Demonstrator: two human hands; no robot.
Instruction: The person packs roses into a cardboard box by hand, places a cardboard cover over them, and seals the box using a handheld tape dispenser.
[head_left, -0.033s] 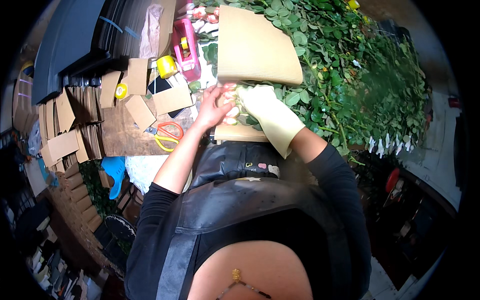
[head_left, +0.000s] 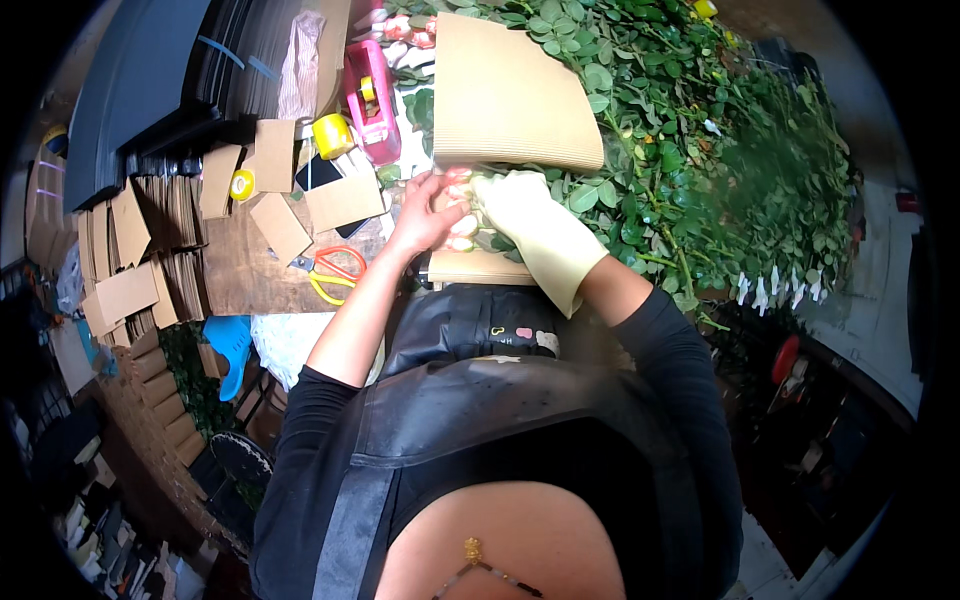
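Several pale pink and cream rose heads (head_left: 462, 226) lie in a row on a tan corrugated cardboard sheet (head_left: 478, 266) in front of me. Bare, my left hand (head_left: 430, 210) curls its fingers and thumb round the left side of the roses. A pale yellow rubber glove covers my right hand (head_left: 512, 203), which is closed on the roses' right side, just below their leaves; its fingertips are partly hidden. Beyond both hands, a second piece of corrugated cardboard (head_left: 515, 95) lies over the leafy stems.
A heap of leafy rose stems (head_left: 690, 150) fills the right side. To the left lie scissors (head_left: 335, 275) with red and yellow handles, cardboard pieces (head_left: 345, 202), a yellow tape roll (head_left: 332, 136) and a pink tape dispenser (head_left: 374, 110). Stacked dark sheets (head_left: 140, 90) stand farther left.
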